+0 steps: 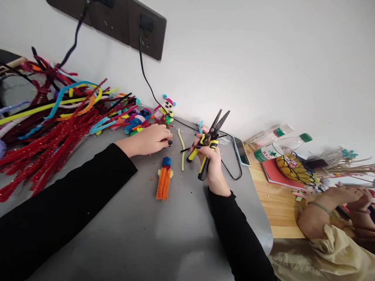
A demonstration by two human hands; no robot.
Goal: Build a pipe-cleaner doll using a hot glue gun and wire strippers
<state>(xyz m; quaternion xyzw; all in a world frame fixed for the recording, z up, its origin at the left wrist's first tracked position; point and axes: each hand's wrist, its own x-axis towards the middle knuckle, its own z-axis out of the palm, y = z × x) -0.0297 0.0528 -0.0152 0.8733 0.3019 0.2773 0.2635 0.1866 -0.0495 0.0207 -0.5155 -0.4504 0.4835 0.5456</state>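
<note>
"One pair of pliers (214, 134): where?"

"Right hand (215, 162), fingers wrapped around its handles (204, 168), jaws parted. Left hand (146, 139): fingers curled, contents we cannot tell. Orange figure (163, 181): on the grey surface (175, 230), between our sleeves (67, 199)."

Far left on the wall we see a dark socket panel (118, 29). To the right we find a phone (241, 151), then a wooden table (268, 199) bearing a red notebook (275, 174) and a green-capped bottle (293, 143); near right, another person's beige sleeve (342, 251).
</note>
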